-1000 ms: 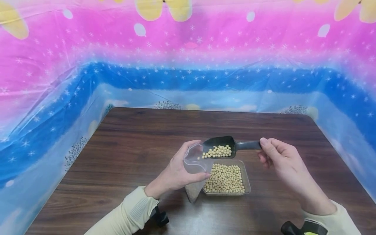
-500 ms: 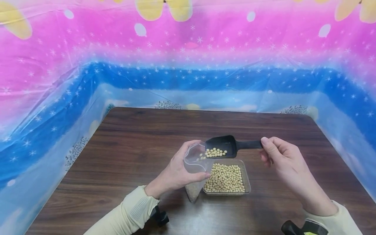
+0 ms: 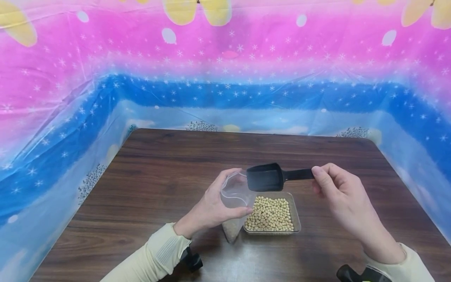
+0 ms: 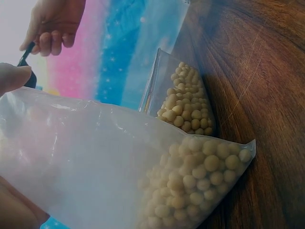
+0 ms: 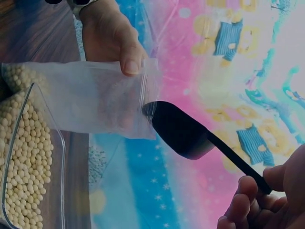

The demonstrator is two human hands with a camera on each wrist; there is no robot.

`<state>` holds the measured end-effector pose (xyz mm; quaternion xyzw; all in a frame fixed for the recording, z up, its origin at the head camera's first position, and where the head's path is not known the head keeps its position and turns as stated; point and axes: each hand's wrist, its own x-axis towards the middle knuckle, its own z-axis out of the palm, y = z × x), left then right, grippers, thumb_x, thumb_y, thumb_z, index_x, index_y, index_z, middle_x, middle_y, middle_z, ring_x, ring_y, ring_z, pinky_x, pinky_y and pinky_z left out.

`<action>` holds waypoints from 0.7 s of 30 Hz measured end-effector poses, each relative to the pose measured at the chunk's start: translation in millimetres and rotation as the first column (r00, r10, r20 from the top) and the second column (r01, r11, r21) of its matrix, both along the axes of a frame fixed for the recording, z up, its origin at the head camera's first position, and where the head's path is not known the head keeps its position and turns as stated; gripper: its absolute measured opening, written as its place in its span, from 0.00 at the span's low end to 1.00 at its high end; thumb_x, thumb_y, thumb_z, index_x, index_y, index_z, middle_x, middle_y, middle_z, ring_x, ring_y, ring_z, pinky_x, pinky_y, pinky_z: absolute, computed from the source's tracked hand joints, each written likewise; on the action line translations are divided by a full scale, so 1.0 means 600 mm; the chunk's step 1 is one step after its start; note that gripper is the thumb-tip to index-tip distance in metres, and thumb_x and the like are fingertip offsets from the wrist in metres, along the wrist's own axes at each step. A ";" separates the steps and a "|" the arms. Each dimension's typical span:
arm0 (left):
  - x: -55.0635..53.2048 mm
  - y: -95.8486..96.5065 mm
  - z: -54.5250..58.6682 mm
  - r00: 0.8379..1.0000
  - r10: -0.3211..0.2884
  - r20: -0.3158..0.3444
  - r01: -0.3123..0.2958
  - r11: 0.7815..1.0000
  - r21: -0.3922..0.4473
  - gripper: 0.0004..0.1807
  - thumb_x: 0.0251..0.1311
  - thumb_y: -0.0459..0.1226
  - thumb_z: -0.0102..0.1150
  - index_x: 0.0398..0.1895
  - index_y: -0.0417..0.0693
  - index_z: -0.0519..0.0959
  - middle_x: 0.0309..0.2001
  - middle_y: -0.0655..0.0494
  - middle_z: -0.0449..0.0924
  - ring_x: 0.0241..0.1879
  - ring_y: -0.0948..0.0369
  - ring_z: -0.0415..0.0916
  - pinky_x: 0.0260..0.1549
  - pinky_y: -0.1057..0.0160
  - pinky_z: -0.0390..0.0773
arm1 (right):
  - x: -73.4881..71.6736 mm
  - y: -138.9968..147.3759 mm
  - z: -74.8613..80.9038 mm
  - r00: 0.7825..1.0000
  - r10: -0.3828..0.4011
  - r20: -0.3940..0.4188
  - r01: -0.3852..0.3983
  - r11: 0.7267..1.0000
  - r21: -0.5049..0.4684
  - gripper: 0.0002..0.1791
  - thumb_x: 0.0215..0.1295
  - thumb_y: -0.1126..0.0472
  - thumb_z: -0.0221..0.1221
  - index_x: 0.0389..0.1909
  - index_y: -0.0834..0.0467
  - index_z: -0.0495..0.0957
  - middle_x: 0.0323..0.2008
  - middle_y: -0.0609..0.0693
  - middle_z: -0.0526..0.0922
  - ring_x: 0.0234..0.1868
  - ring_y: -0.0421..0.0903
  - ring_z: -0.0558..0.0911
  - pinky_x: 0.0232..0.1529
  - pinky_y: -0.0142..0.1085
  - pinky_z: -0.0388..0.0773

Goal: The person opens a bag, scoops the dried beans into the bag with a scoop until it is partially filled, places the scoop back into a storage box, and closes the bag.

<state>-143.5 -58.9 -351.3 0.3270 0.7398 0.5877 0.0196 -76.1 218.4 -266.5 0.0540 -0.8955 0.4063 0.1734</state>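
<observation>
My left hand holds a clear zip bag by its mouth, thumb at the near side and fingers round the far side, keeping it spread. Soybeans fill the bag's lower end, which stands at the tabletop. Pinched by the handle in my right hand is a black scoop. No beans show in its bowl, and its front lip sits inside the bag's mouth, as the right wrist view shows. A clear plastic box of soybeans stands on the table just right of the bag, below the scoop.
The brown wooden table extends around the box on all sides. Behind it and along its sides hangs a pink and blue patterned cloth. A dark wrist mount sits under the left sleeve.
The beans that lay in the scoop have slid out leftward into the bag, leaving no beans visible in the bowl. The left hand and the box have stayed in place.
</observation>
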 end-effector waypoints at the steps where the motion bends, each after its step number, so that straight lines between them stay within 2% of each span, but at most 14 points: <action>1: -0.002 0.000 -0.003 1.000 0.002 -0.012 -0.002 1.000 -0.002 0.47 0.45 0.35 0.77 0.68 0.54 0.60 0.58 0.57 0.73 0.56 0.57 0.72 0.59 0.51 0.68 | 0.001 -0.001 0.000 1.000 -0.011 -0.011 0.011 1.000 0.010 0.18 0.75 0.50 0.49 0.27 0.55 0.75 0.23 0.48 0.77 0.25 0.42 0.72 0.25 0.33 0.68; 5: -0.004 -0.002 -0.008 1.000 0.016 -0.026 -0.017 1.000 -0.013 0.47 0.45 0.40 0.78 0.68 0.58 0.61 0.58 0.61 0.73 0.56 0.60 0.72 0.58 0.52 0.70 | 0.007 0.004 0.003 0.993 -0.091 -0.078 0.092 0.996 -0.001 0.17 0.74 0.51 0.51 0.26 0.55 0.75 0.21 0.47 0.76 0.22 0.42 0.71 0.21 0.33 0.65; 8: -0.003 -0.002 -0.009 0.999 0.029 -0.024 -0.029 0.999 -0.018 0.47 0.45 0.41 0.78 0.68 0.58 0.61 0.58 0.61 0.73 0.55 0.60 0.72 0.57 0.51 0.70 | 0.013 0.011 0.004 0.975 -0.183 -0.129 0.183 0.983 -0.016 0.18 0.73 0.51 0.53 0.24 0.56 0.74 0.16 0.47 0.72 0.17 0.42 0.67 0.17 0.34 0.61; 11: -0.003 -0.003 -0.009 0.999 0.035 -0.031 -0.036 0.999 -0.019 0.47 0.44 0.41 0.78 0.68 0.58 0.61 0.57 0.60 0.74 0.55 0.60 0.72 0.57 0.51 0.70 | 0.018 0.017 -0.002 0.955 -0.247 -0.165 0.252 0.967 0.014 0.18 0.72 0.52 0.54 0.23 0.56 0.72 0.13 0.47 0.67 0.14 0.42 0.62 0.16 0.34 0.58; 14: -0.003 -0.002 -0.009 0.998 0.041 -0.048 -0.042 0.999 -0.023 0.47 0.44 0.41 0.78 0.68 0.59 0.61 0.57 0.59 0.74 0.55 0.59 0.72 0.57 0.51 0.70 | 0.022 0.018 -0.018 0.952 -0.250 -0.178 0.266 0.962 0.069 0.17 0.72 0.53 0.55 0.21 0.54 0.71 0.13 0.46 0.66 0.13 0.41 0.62 0.15 0.33 0.57; 17: -0.003 -0.002 -0.010 0.998 0.041 -0.055 -0.042 0.999 -0.020 0.47 0.44 0.41 0.78 0.68 0.58 0.61 0.56 0.59 0.74 0.55 0.59 0.72 0.57 0.51 0.70 | 0.024 0.013 -0.042 0.961 -0.214 -0.175 0.243 0.955 0.168 0.17 0.71 0.55 0.56 0.20 0.51 0.70 0.12 0.43 0.66 0.13 0.40 0.62 0.14 0.33 0.57; 21: -0.004 -0.001 -0.011 0.998 0.032 -0.051 -0.033 0.999 -0.009 0.47 0.44 0.40 0.78 0.68 0.57 0.61 0.56 0.60 0.74 0.55 0.59 0.73 0.56 0.51 0.71 | 0.020 0.004 -0.070 0.975 -0.185 -0.126 0.217 0.915 0.339 0.18 0.70 0.52 0.55 0.20 0.49 0.66 0.11 0.41 0.62 0.13 0.41 0.60 0.15 0.35 0.57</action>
